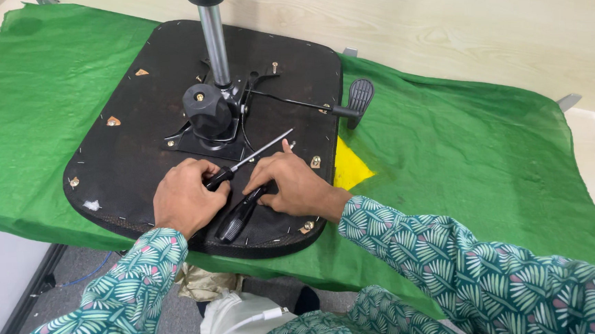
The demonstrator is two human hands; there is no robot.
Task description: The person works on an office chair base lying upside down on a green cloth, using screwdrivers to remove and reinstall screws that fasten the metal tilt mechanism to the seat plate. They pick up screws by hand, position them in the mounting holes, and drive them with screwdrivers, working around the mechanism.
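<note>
Two hands: both are down on the black, rounded-square upturned chair seat base, which lies on the green cloth-covered surface.
Left grip: my left hand is curled round the black handle of a long steel-shafted screwdriver; the fingers hide most of the handle, and the shaft runs up and to the right from the grip, its tip just beside my right forefinger.
Right grip: my right hand lies mostly flat, fingers half spread; the thumb and fingers touch the upper end of a second tool, a black ribbed-handled one. I cannot tell whether they pinch it or only rest on it.
Where the work lies: the ribbed handle lies between the two grips, slanting toward the near edge of the seat base. Beyond both grips stands the black metal tilt mechanism with its round knob, and the chrome gas-lift column rises from it.
Fasteners: a small brass-coloured fitting sits just right of the right grip, another near the edge below it.
How I'd do it well: I judge the left grip should be kept firm and the shaft low, so the tip does not skid across the fabric; the right fingers should stay clear of the tip.
Lever: the black paddle lever juts over the far right edge, well apart from both grips.
</note>
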